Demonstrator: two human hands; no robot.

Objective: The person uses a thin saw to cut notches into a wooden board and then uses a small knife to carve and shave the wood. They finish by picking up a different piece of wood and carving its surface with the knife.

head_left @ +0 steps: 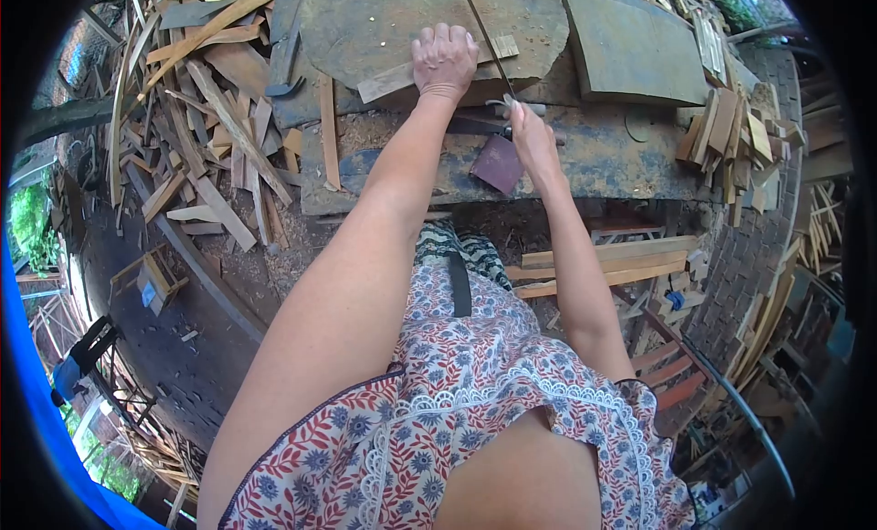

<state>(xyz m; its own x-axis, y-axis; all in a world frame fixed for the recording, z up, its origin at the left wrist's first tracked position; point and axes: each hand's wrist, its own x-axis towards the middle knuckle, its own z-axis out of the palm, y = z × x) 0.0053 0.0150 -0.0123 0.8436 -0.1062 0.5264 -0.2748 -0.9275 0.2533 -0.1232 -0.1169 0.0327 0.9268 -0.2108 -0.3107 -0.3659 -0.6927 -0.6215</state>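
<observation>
My left hand [445,59] is closed over a short wood strip [388,82], pressing it down on a thick worn board [352,37]. My right hand [532,139] grips the handle end of a thin handsaw [481,23], whose long dark blade points away from me. The blade crosses the strip just right of my left hand, with the strip's end [504,46] showing beyond it. The saw's handle is mostly hidden by my fingers. Near my right hand lie a dark purple square piece [498,163] and a grey cylindrical object [528,111].
The stained workbench [402,178] carries a thick grey-green slab [635,50], a stack of wood blocks [731,132] and a dark hooked metal tool [287,87]. Scrap wood [215,137] is heaped at the left. Planks [607,263] lie below the bench's front edge.
</observation>
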